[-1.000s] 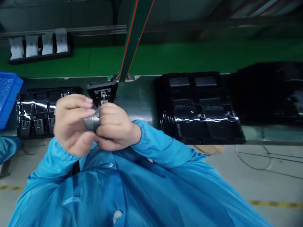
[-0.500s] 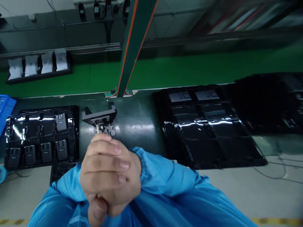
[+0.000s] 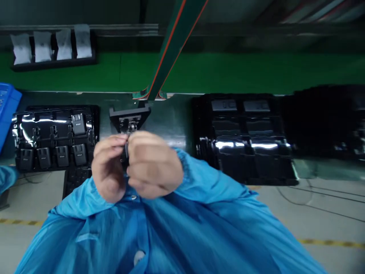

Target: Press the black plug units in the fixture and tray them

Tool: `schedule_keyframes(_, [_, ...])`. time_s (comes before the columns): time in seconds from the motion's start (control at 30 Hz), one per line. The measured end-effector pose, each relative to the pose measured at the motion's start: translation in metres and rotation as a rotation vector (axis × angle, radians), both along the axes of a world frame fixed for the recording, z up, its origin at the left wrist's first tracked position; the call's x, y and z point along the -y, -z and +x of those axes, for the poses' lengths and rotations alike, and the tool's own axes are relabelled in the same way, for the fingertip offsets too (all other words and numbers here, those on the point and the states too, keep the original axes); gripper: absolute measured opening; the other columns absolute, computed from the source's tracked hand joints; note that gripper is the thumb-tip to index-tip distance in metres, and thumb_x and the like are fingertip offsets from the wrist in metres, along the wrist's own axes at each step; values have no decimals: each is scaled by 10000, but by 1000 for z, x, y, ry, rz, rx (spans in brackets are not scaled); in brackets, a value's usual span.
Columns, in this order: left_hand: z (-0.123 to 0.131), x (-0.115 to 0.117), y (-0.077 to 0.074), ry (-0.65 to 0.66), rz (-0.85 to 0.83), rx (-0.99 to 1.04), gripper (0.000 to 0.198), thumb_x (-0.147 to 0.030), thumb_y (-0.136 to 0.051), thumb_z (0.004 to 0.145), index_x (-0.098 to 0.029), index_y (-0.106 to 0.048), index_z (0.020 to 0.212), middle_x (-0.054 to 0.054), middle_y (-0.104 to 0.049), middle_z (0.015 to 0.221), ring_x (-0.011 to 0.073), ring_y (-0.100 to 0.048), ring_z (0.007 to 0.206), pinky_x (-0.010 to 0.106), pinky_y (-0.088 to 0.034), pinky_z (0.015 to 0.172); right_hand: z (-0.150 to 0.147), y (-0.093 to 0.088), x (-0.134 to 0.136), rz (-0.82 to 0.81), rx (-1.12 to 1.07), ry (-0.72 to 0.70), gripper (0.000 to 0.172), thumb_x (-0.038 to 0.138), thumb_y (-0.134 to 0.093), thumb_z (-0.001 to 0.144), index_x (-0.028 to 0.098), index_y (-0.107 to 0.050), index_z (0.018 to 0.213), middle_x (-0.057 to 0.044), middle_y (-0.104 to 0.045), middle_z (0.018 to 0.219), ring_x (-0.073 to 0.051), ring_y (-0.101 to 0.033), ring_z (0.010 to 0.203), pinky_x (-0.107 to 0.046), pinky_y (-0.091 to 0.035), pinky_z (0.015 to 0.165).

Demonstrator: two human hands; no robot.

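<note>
My left hand [image 3: 110, 167] and my right hand [image 3: 152, 163] are closed together in front of my chest, pinching a small dark part [image 3: 125, 152] between them. Motion blur smears the fingers. Just beyond the hands stands a black fixture [image 3: 129, 118] with a metal piece in it, on the dark work surface [image 3: 168, 121]. To the left lies a glossy black tray [image 3: 54, 135] holding several small black square parts.
A larger black moulded tray [image 3: 245, 137] lies to the right, with more dark trays [image 3: 327, 121] beyond it. A green conveyor belt [image 3: 228, 72] runs behind, carrying a rack of white pouches [image 3: 51, 47]. A blue bin [image 3: 7, 108] sits at far left. A green slanted post [image 3: 173, 38] rises from the bench.
My clasped hands have come up from low against my chest and parted slightly, now pinching the small part just below the fixture. The view has tilted.
</note>
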State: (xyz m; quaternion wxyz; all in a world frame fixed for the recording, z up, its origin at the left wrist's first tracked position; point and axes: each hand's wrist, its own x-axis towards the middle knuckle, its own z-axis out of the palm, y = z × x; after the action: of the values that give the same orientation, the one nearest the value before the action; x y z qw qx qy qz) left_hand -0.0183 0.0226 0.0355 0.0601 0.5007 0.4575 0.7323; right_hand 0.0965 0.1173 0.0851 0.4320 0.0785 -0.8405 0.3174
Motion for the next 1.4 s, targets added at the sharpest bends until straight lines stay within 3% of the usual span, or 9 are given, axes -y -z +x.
schedule_keyframes(0.1, [-16,28,18,-100,-127,7,305,-509,-610,1019,-235,-721,1093,65,-688,1051,251,-704,1010,455,-603,944,-14,-33,-29,-157,-66,162,264,227,-466,1113,200,-609,892,17,-613,871,-118,-620,856,-291,-562,876])
schedule_keyframes(0.23, [-32,97,48,-133,-540,-54,114,-300,-672,1006,-207,-731,977,55,-720,996,223,-706,958,379,-578,877,-42,-51,-74,-397,356,303,231,147,-537,1097,139,-620,882,83,-518,783,-44,-516,737,-191,-468,745])
schedule_keyframes(0.37, [-33,158,67,-182,-872,-28,144,-293,-645,1021,-203,-731,947,52,-730,1001,217,-700,988,353,-554,920,-45,-31,-100,-452,496,343,279,241,-565,1115,135,-625,865,82,-548,786,-39,-530,757,-203,-455,752])
schedule_keyframes(0.5, [-32,181,67,-142,-1020,-34,161,-314,-641,1021,-212,-734,936,46,-733,985,215,-699,978,333,-552,910,-11,12,-77,-505,-17,565,179,226,-532,1121,182,-646,991,29,-637,936,-88,-634,924,-257,-522,891])
schedule_keyframes(0.6, [-38,173,60,-115,-1015,-96,138,-294,-649,1016,-220,-733,936,42,-738,987,215,-701,976,329,-550,902,25,54,-36,-562,-145,830,231,269,-514,1112,212,-612,911,16,-589,853,-140,-635,860,-310,-531,836])
schedule_keyframes(0.83, [-51,92,51,48,-993,-149,162,-321,-649,1018,-220,-764,1069,65,-775,1092,223,-728,1015,351,-569,932,71,136,50,-701,408,687,79,219,-591,1002,229,-667,981,-40,-693,945,-181,-635,785,-345,-551,768])
schedule_keyframes(1.07, [-39,36,67,103,-1212,-339,330,-357,-704,925,-201,-755,1212,81,-789,1073,224,-694,871,349,-554,763,56,141,48,-618,632,574,269,223,-637,965,192,-665,1230,-126,-719,1206,-210,-666,862,-386,-576,874])
schedule_keyframes(1.23, [-35,31,79,76,-1168,-166,363,-373,-720,897,-168,-736,1196,101,-806,1083,193,-674,798,337,-550,758,41,144,38,-722,635,567,224,246,-674,936,194,-705,1152,-59,-716,959,-182,-612,748,-340,-528,781])
schedule_keyframes(1.4, [-35,22,88,67,-1164,58,378,-414,-767,841,-157,-724,1116,58,-774,915,167,-648,717,306,-523,719,34,148,35,-833,610,589,182,291,-689,909,203,-709,1068,48,-536,667,-143,-483,609,-291,-430,656])
